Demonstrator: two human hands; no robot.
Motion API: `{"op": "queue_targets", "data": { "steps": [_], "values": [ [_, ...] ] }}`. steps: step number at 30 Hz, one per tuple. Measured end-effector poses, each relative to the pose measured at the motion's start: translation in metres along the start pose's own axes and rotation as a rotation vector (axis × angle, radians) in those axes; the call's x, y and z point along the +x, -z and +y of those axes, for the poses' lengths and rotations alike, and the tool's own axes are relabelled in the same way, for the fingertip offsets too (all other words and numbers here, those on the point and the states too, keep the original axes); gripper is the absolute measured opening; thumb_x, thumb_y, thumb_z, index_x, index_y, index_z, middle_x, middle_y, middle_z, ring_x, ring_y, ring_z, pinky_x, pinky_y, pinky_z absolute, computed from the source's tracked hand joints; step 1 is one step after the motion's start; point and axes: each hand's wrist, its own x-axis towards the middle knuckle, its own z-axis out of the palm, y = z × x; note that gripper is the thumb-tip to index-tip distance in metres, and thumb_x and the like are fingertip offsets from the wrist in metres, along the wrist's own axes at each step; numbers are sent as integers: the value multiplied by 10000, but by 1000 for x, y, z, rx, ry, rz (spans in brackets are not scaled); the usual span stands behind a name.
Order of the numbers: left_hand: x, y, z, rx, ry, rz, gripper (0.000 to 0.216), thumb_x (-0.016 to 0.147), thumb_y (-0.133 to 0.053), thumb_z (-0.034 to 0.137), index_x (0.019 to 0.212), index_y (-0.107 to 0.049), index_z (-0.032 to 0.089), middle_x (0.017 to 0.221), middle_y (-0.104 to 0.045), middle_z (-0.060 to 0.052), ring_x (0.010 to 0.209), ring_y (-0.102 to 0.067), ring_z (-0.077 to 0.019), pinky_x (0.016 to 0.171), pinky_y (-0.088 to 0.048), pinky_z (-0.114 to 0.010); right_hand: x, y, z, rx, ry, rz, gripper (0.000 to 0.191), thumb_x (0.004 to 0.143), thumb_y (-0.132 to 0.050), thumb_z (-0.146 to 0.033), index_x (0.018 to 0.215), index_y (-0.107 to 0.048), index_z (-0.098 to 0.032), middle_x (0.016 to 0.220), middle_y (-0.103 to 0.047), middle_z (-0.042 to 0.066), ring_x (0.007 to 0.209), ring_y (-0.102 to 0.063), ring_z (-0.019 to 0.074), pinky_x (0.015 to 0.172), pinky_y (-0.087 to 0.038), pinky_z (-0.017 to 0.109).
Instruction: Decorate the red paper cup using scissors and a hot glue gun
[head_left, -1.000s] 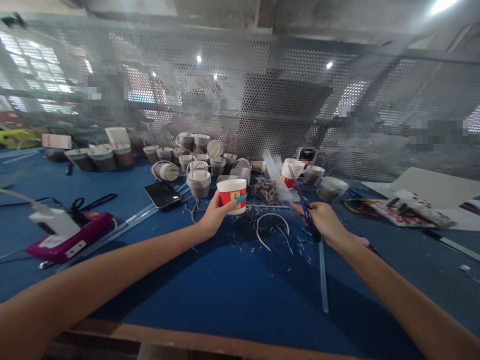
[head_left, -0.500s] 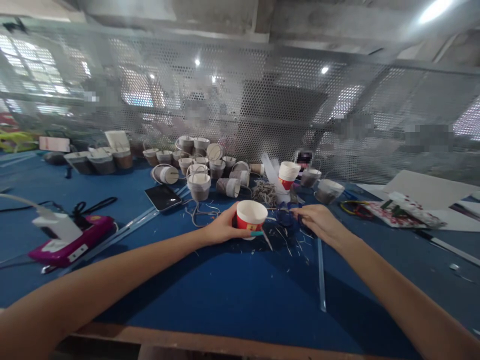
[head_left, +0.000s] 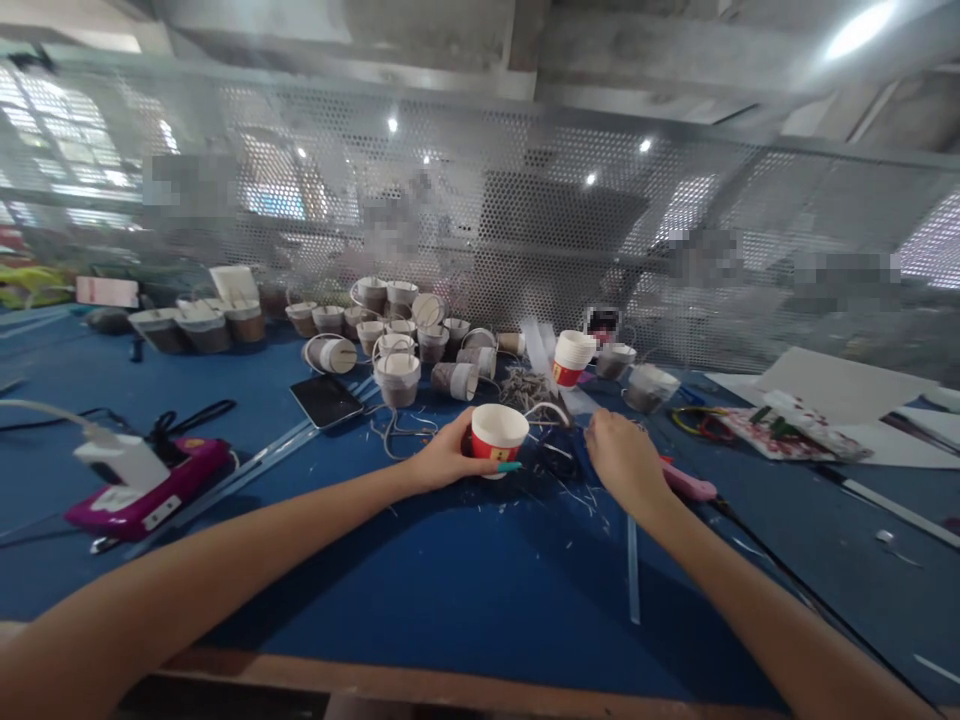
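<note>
A red-and-white paper cup (head_left: 499, 428) stands upright in my left hand (head_left: 444, 452), whose fingers and thumb wrap its side. Beside the cup's right rim a pale cord or strip (head_left: 547, 408) curves over towards my right hand (head_left: 624, 455). The fingers of that hand are curled closed, and what is in them is hidden. Dark blue, partly transparent pieces (head_left: 559, 455) lie between the cup and my right hand, too blurred to name. Just right of the hand shows a pink tool handle (head_left: 688, 482) with a dark cable.
Several small baskets with cord handles (head_left: 396, 378) crowd the back. Stacked paper cups (head_left: 574, 355) stand by a heap of grey cord (head_left: 525, 385). Left are a phone (head_left: 326, 400) and a purple power strip (head_left: 142, 505). A clear strip (head_left: 634, 575) lies at front right.
My right hand has shifted slightly and curled further. The pale cord now arches beside the cup's rim; a thin strip pointed down there before. The pink handle has come into view. My left hand stays.
</note>
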Motion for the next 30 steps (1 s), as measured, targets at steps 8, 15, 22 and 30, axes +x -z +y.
{"op": "queue_targets", "data": {
  "steps": [8, 15, 22, 30],
  "values": [
    [-2, 2, -1, -196, -103, 34, 777, 589, -809, 304, 1250, -401, 262, 1136, -558, -71, 959, -587, -220, 835, -480, -373, -6, 5, -1, 7, 404, 596, 201, 855, -523, -314, 726, -556, -163, 922, -619, 173, 1018, -502, 324, 899, -412, 467],
    [-4, 5, 2, -200, -131, 114, 435, 755, -637, 506, 1056, -583, 198, 1015, -586, -46, 915, -561, -188, 804, -462, -296, -22, -2, -10, 320, 616, 319, 116, 892, -463, -215, 922, -564, -166, 1014, -623, 118, 990, -513, 244, 867, -435, 413],
    [-1, 4, -3, -235, -65, 120, 545, 641, -755, 445, 1080, -523, 219, 907, -592, -11, 803, -562, -161, 712, -456, -270, -11, -22, -6, 304, 443, 12, 318, 932, -395, -355, 1030, -615, -147, 1106, -654, 127, 1035, -542, 254, 891, -430, 410],
    [10, 15, -3, -531, 84, 364, 558, 782, -499, 632, 1175, -536, 236, 862, -652, -20, 754, -601, -169, 672, -468, -285, -8, 1, 8, 479, 489, 339, 219, 874, -473, -303, 928, -612, -144, 1057, -652, 153, 1056, -542, 254, 960, -376, 443]
  ]
}}
